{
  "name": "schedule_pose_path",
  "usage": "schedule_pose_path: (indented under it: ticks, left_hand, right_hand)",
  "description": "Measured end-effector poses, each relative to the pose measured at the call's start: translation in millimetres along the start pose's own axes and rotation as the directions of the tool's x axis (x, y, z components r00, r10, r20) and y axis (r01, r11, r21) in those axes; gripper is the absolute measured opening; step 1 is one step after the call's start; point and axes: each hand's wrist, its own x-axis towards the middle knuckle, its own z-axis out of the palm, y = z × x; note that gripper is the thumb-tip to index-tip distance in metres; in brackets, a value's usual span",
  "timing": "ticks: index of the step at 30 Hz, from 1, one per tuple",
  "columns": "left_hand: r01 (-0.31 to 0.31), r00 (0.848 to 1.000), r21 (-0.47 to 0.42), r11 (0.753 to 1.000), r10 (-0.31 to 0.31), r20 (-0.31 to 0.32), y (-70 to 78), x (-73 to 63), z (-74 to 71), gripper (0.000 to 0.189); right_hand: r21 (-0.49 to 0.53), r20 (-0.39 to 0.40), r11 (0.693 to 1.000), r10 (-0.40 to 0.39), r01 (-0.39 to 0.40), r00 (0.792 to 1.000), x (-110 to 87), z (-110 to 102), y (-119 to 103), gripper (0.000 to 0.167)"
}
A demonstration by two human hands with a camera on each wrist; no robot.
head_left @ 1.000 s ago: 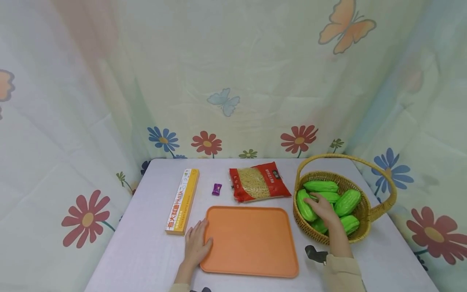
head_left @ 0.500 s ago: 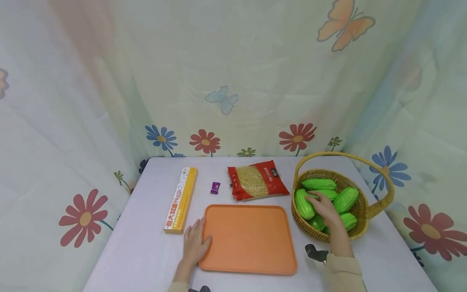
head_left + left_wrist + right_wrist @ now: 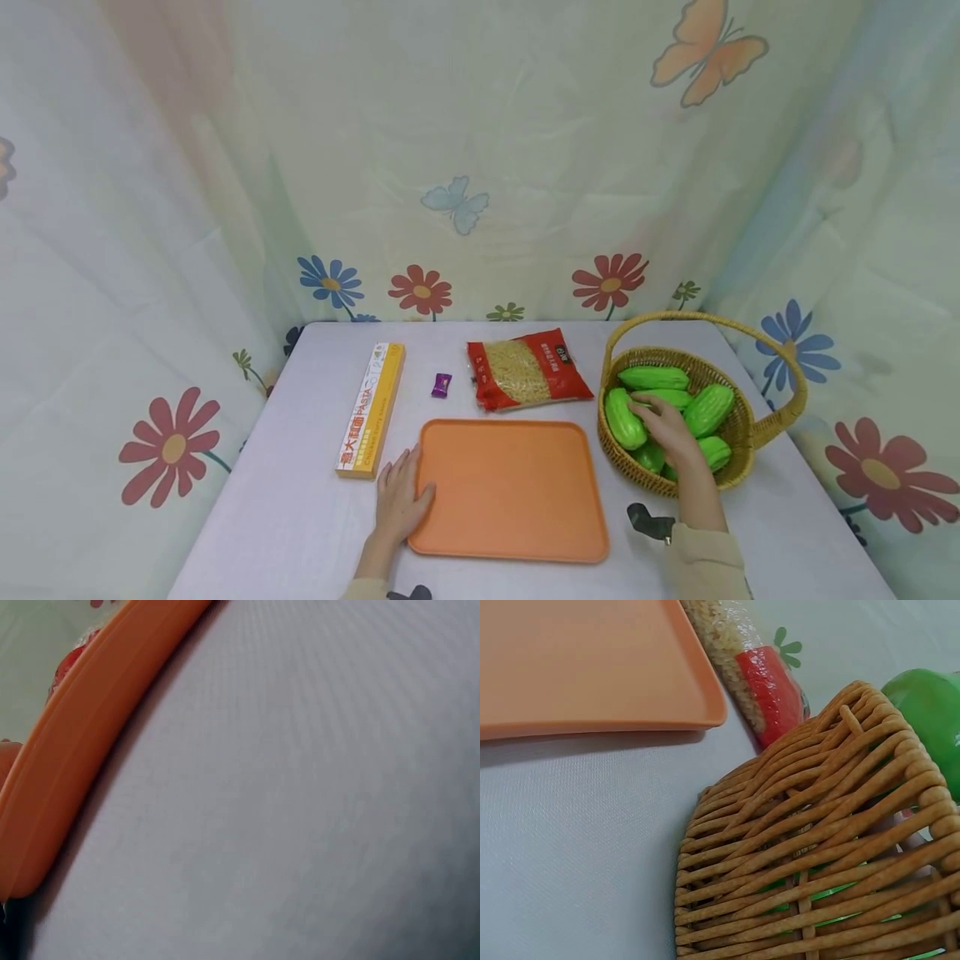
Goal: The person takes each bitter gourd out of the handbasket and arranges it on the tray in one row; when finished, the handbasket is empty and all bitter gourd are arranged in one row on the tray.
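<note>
My left hand (image 3: 401, 498) rests on the left side of the orange tray (image 3: 517, 500), fingers extended along the rim and thumb over the edge. In the left wrist view the tray's side (image 3: 97, 742) crosses the upper left corner. My right hand (image 3: 667, 427) reaches into the wicker basket (image 3: 630, 475), which holds several bright green, ribbed bitter melons (image 3: 711, 408). Its fingertips are at the right side of the leftmost bitter melon (image 3: 624, 419); I cannot tell whether they grip it. In the right wrist view the basket's wall (image 3: 810, 847) mostly hides the fingers.
A yellow and white pasta box (image 3: 372, 410) lies left of the tray. Behind the tray are a small purple wrapped candy (image 3: 441, 385) and a red bag of pasta (image 3: 528, 369). The basket's tall arched handle (image 3: 783, 417) rises over its right side. Floral curtains surround the table (image 3: 262, 500).
The whole scene shifts slightly left and up in the head view. Both hands keep their places, the left on the tray and the right in the basket.
</note>
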Motion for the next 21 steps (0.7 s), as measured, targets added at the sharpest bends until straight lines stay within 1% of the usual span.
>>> schedule_pose_path:
  ticks: [3, 7, 11, 16, 21]
  left_hand:
    - [0.001, 1.000, 0.008, 1.000, -0.001, 0.007, -0.4, -0.1, 0.3, 0.066]
    - [0.015, 1.000, -0.003, 1.000, -0.015, 0.018, -0.5, -0.2, 0.7, 0.067]
    - [0.007, 1.000, -0.002, 1.000, -0.007, 0.002, -1.0, -0.8, 0.9, 0.065]
    - [0.009, 1.000, 0.003, 1.000, -0.009, -0.002, -1.6, -0.8, 1.4, 0.064]
    - [0.022, 1.000, -0.014, 1.000, -0.022, 0.011, -1.6, 0.1, 1.8, 0.063]
  right_hand:
    - [0.037, -0.006, 0.999, 0.003, -0.003, 1.000, -0.9, -0.1, 0.5, 0.069]
    - [0.083, -0.017, 0.996, 0.013, -0.012, 1.000, -3.3, 1.1, -0.2, 0.071]
    - [0.136, -0.034, 0.991, 0.014, -0.010, 0.999, -7.1, 5.6, -1.9, 0.071]
    - [0.236, -0.051, 0.972, -0.001, 0.013, 0.999, -9.8, 11.5, -3.6, 0.070]
    - [0.293, -0.060, 0.955, -0.021, 0.037, 0.998, -17.1, 17.6, -9.0, 0.071]
